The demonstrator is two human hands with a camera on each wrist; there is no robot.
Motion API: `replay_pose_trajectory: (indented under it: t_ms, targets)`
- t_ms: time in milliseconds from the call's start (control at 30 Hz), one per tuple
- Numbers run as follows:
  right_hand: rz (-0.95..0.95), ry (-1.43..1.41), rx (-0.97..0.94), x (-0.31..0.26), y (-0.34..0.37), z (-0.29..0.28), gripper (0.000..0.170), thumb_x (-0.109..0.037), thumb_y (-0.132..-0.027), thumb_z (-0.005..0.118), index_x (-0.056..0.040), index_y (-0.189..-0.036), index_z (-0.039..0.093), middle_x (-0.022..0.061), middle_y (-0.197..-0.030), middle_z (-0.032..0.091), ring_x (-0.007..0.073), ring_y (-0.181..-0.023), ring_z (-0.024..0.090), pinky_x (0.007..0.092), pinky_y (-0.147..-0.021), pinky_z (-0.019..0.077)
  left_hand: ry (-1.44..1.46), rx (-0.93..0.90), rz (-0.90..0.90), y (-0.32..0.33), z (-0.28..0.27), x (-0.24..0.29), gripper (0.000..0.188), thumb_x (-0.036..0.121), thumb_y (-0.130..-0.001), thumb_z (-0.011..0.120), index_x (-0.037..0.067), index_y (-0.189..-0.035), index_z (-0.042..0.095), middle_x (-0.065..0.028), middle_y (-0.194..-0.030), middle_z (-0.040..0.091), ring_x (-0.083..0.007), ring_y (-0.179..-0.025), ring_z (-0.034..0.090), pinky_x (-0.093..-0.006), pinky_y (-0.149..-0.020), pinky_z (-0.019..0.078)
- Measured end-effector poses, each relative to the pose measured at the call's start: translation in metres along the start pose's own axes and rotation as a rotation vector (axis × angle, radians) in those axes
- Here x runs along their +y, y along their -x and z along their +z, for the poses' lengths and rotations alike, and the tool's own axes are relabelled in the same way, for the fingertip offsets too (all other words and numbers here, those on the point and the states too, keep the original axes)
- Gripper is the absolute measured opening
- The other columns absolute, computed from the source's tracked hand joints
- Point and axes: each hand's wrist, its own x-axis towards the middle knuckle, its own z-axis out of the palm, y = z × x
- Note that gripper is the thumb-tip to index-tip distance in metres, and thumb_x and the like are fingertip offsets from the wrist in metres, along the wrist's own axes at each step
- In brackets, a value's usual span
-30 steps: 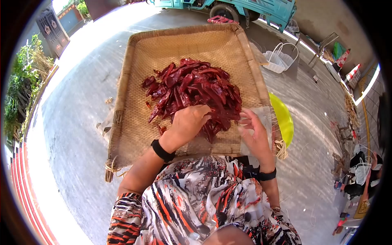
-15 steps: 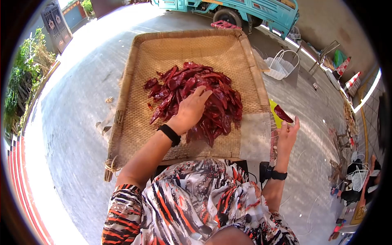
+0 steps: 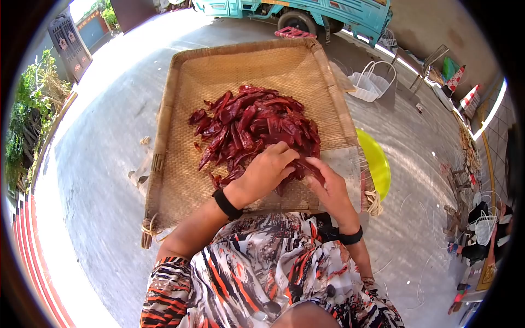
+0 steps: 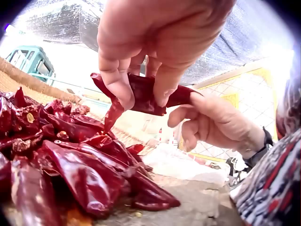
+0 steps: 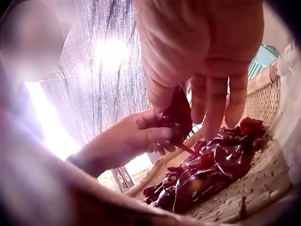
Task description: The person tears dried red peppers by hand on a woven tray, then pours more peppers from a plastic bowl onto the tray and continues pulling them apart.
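Note:
Both hands hold one dried red chili pepper (image 4: pixel 146 96) between them, low over the near edge of a chili heap (image 3: pixel 251 120). My left hand (image 3: pixel 265 170) pinches it between thumb and fingertips. At its other end, my right hand (image 3: pixel 332 192) pinches it with thumb and forefinger. In the left wrist view a torn flap of the pepper hangs below the left fingers (image 4: pixel 120 89). Glossy, wrinkled peppers lie piled in a shallow woven tray (image 3: pixel 183 180). From the right wrist, the pepper shows dark between the two hands.
A pale sheet (image 3: pixel 342 158) covers the tray's near right corner. Beyond the right rim is a yellow-green basin (image 3: pixel 377 164). Farther off stand a white basket (image 3: pixel 366 90) and a turquoise vehicle (image 3: pixel 350 16). The tray's raised rim (image 3: pixel 246 48) surrounds the heap.
Half a second ago my right hand held a pepper piece out over the basin while the left reached onto the heap. The right hand has swung back left, and both hands now meet on a pepper.

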Motion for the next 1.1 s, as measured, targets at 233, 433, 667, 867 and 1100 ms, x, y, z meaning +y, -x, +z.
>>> replay_pose_trajectory:
  t_ms: [233,433,667,867,1100]
  targets:
    - [0.372,-0.292,0.045,0.009,0.002,-0.021,0.027,-0.022,-0.104,0.052,-0.0027,-0.121,0.062,0.0068,-0.083,0.065,0.0126,-0.071,0.062,0.0262,-0.067,0.0506,0.248,-0.069,-0.031,0.008,-0.003,0.005,0.037,0.007,-0.078,0.077,0.005,-0.112,0.062,-0.0142,-0.106,0.057,-0.0325,-0.100,0.059,-0.0395,-0.084,0.0511]
    - [0.429,-0.015,0.751,0.012,-0.002,-0.067,0.040,-0.018,-0.098,0.060,-0.0032,-0.135,0.053,0.0032,-0.080,0.061,0.0087,-0.063,0.053,0.0232,-0.064,0.0473,0.258,-0.018,-0.013,0.011,-0.007,-0.002,0.039,0.005,-0.080,0.075,0.006,-0.116,0.061,-0.0128,-0.110,0.056,-0.0320,-0.102,0.059,-0.0375,-0.089,0.0494]
    - [0.250,0.180,0.236,0.014,0.001,-0.048,0.055,-0.008,-0.086,0.066,-0.0095,-0.140,0.050,0.0061,-0.098,0.063,0.0156,-0.074,0.059,0.0308,-0.080,0.0500,0.496,-0.087,-0.132,0.005,-0.007,0.005,0.029,0.006,-0.091,0.064,0.005,-0.120,0.059,-0.0088,-0.111,0.062,-0.0223,-0.101,0.062,-0.0316,-0.085,0.0495]
    - [0.109,-0.109,-0.113,0.002,0.000,-0.004,0.032,-0.012,-0.093,0.061,-0.0035,-0.124,0.061,0.0080,-0.098,0.066,0.0184,-0.080,0.065,0.0289,-0.076,0.0531,1.034,-0.239,-0.460,0.005,-0.014,0.017,0.027,0.018,-0.103,0.053,0.005,-0.127,0.056,-0.0027,-0.110,0.062,-0.0123,-0.090,0.063,-0.0258,-0.079,0.0515]
    - [0.535,-0.443,0.120,0.049,0.008,-0.034,0.025,-0.024,-0.102,0.055,-0.0028,-0.113,0.063,0.0034,-0.093,0.067,0.0116,-0.072,0.063,0.0258,-0.072,0.0529,0.040,0.000,-0.194,0.024,0.017,-0.040,0.036,0.011,-0.087,0.067,0.007,-0.122,0.061,-0.0114,-0.116,0.061,-0.0275,-0.092,0.064,-0.0367,-0.085,0.0527]
